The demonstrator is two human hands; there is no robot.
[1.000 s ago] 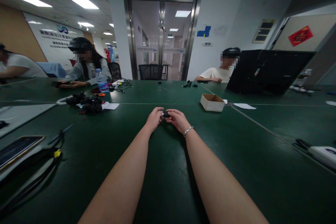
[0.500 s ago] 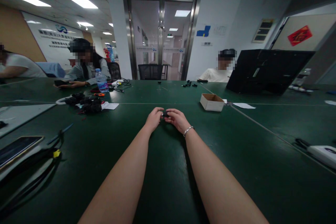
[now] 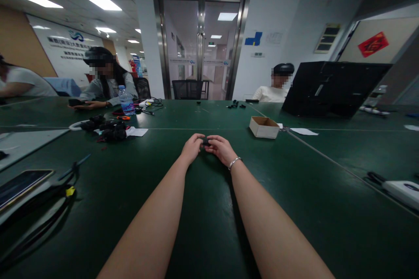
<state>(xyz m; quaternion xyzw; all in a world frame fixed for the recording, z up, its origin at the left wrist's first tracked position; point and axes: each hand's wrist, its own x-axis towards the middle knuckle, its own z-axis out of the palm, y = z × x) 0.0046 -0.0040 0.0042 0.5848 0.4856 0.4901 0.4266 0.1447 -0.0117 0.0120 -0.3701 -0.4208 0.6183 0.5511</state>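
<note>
A small black piece [image 3: 206,141] is between my two hands, just above the green table [image 3: 209,209]; it is too small and dark for me to make out its kind. My left hand [image 3: 192,148] pinches its left end with the thumb and fingertips. On the other side, my right hand [image 3: 223,150] grips the right end with bent fingers, a silver bracelet [image 3: 235,163] at its wrist. The fingertips of both hands nearly meet and cover much of the piece.
An open white box [image 3: 264,128] stands to the right, beyond my hands. Left lie a tangle of black parts [image 3: 111,128], a bottle [image 3: 126,101], a phone [image 3: 24,186] and black straps [image 3: 39,222]. A large black monitor [image 3: 334,89] stands at the right. Other people sit across the table.
My hands have hardly moved. A pale, shiny spot at the left end of the small black piece no longer shows, and the gap between the fingertips looks dark now.
</note>
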